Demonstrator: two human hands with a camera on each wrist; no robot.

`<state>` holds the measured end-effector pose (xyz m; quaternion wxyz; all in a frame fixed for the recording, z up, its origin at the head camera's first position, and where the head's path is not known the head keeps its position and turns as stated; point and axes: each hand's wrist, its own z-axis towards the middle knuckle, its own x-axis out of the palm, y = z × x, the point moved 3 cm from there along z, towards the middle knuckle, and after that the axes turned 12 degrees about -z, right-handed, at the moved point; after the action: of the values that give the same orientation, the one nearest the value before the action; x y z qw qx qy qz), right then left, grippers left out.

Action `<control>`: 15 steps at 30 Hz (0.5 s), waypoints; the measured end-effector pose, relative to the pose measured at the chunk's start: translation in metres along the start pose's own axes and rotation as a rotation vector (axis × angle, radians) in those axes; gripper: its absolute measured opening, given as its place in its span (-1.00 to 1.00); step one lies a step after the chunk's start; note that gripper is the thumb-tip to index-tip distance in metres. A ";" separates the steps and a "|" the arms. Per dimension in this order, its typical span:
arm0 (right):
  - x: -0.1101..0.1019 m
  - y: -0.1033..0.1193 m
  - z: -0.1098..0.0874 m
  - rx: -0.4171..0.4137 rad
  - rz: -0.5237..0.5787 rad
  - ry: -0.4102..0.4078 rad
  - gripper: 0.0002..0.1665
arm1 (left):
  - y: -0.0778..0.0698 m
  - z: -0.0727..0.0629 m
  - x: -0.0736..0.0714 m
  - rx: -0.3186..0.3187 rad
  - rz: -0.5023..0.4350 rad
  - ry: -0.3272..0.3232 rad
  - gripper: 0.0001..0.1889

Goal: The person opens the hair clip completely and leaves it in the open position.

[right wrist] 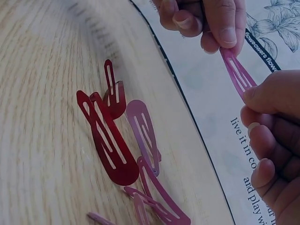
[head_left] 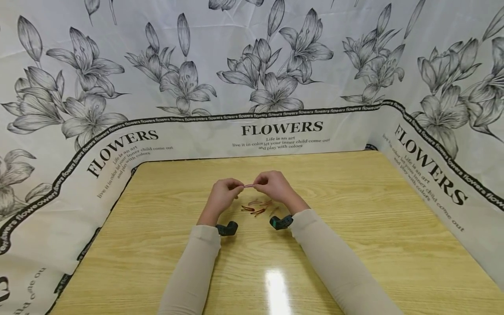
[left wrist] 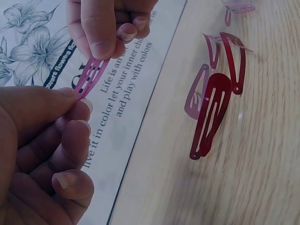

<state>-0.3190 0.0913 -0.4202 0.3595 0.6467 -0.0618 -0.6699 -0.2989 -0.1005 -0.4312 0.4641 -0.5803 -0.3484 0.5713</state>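
Observation:
A pink snap hair clip [right wrist: 237,75] is stretched between both hands above the table. My left hand [head_left: 223,195] pinches one end between thumb and index finger, while my right hand [head_left: 275,187] pinches the other end the same way. Below the hands lies a loose group of hair clips: a dark red hair clip [left wrist: 213,115], a second red hair clip [left wrist: 235,63], a mauve hair clip [right wrist: 143,133] and several pink ones, some overlapping. The fingertips cover both ends of the held clip.
The wood-grain table [head_left: 354,218] carries the clips near its middle. White cloth walls [head_left: 283,135] with flower prints and lettering stand at the back and both sides. A dark wrist camera [head_left: 227,228] is on the left wrist, another camera [head_left: 281,222] on the right.

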 end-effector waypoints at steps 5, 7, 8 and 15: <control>-0.001 -0.001 -0.006 0.018 0.018 -0.006 -0.77 | -0.001 -0.001 0.004 0.007 0.014 0.014 -0.82; -0.001 -0.001 -0.008 0.023 0.029 -0.008 -0.77 | -0.001 -0.002 0.005 0.007 0.013 0.017 -0.82; -0.001 -0.001 -0.009 0.027 0.033 -0.009 -0.76 | -0.001 -0.002 0.006 0.008 0.014 0.020 -0.82; -0.001 -0.006 -0.016 0.057 0.069 -0.007 -0.74 | -0.001 -0.003 0.009 0.006 0.018 0.046 -0.82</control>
<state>-0.3069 0.1029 -0.4252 0.3634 0.6519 -0.1044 -0.6574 -0.2945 -0.0922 -0.4334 0.4685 -0.5950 -0.3306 0.5632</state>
